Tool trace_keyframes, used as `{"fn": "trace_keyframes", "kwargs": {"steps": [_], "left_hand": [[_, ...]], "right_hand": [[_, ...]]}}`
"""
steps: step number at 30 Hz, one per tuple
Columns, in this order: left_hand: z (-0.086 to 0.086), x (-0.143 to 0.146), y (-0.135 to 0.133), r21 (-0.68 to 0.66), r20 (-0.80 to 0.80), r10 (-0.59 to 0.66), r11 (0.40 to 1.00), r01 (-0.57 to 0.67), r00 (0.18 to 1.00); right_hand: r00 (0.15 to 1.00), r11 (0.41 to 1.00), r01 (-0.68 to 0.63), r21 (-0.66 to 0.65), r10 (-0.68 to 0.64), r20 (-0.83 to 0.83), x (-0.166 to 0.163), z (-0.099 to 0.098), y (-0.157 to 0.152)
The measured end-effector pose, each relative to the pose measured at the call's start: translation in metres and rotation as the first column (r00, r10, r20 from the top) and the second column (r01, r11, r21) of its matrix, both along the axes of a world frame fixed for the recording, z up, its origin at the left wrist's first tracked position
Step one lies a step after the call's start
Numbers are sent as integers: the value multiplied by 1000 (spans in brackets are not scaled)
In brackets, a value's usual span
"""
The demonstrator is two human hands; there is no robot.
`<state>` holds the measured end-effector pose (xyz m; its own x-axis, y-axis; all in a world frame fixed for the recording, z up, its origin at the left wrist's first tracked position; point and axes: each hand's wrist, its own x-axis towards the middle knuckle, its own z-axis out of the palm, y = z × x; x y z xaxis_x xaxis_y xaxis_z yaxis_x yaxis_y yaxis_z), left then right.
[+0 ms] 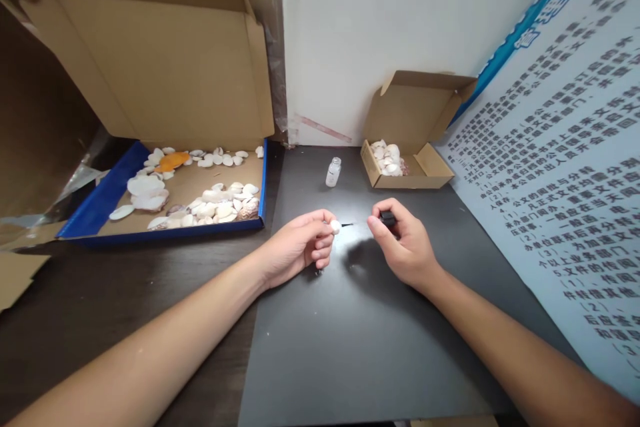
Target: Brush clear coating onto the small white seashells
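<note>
Between the thumb and fingers of my left hand [305, 240] is a small white seashell [335, 227]. My right hand [405, 237] is closed round the black cap of a thin brush [387, 218]. The brush's dark tip points left and reaches the shell, or comes very close to it; I cannot tell if they touch. Beyond both hands, a small clear glass bottle [333, 173] with whitish contents stands upright with its mouth uncapped. Both hands are held above a dark grey mat [320, 360].
At left stands an open blue-edged cardboard box [200, 180] with white shells [220, 207] and an orange shell [173, 161]. A smaller open cardboard box [410, 181] at back right holds shells [387, 159]. A printed poster [565, 167] borders the right side; a white wall [350, 47] rises behind.
</note>
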<state>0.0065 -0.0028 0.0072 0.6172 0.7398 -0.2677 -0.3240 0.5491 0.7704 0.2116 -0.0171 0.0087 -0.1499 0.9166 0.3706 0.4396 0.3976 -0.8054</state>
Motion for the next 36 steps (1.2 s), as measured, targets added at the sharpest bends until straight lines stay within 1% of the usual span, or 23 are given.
{"fn": "trace_keyframes", "kwargs": {"steps": [3,6,12,15,17,19,21,23,25,26,28,31,33,36], "left_hand": [[1,0,0,-17,0,0,1000,0,1000],[2,-1,0,-22,-2,5,1000,-5,1000],[2,0,2,-12,-29,-11,1000,11,1000],[1,1,0,-11,-17,15,1000,-15,1000],[0,0,-2,-4,7,41,999,-41,999],[-1,-2,-4,-3,35,39,999,-39,999],[-2,-5,-5,-22,60,29,999,-28,998],[-2,-7,-5,-52,79,42,998,-38,996],[-1,-7,-5,-62,79,63,996,-58,995],[-1,-7,-4,-60,73,70,996,-66,995],[-1,-6,-4,-51,59,80,996,-77,995],[-1,-6,-3,-54,51,86,995,-83,995],[0,-8,-4,-62,41,74,996,-72,996],[2,-12,-5,-71,19,66,995,-64,998]], "right_hand": [[999,999,28,19,-28,30,1,2,0],[998,998,55,1,-55,30,0,2,0],[990,991,136,14,-137,44,-2,-4,3],[981,982,190,-11,-190,42,0,-6,-2],[976,979,203,4,-203,77,3,-8,-9],[978,982,190,-2,-189,92,7,-11,-16],[982,980,186,-63,-184,43,8,-15,-19],[980,973,174,-154,-186,-72,4,-19,-17],[967,966,94,-241,-146,-209,-4,-23,-9],[957,961,56,-272,-130,-260,-9,-23,-5],[945,959,6,-283,-98,-311,-18,-23,3],[960,972,-24,-235,-44,-277,-24,-18,8],[979,980,-49,-191,9,-204,-22,-14,5],[995,986,-65,-156,52,-83,-16,-8,-2]]}}
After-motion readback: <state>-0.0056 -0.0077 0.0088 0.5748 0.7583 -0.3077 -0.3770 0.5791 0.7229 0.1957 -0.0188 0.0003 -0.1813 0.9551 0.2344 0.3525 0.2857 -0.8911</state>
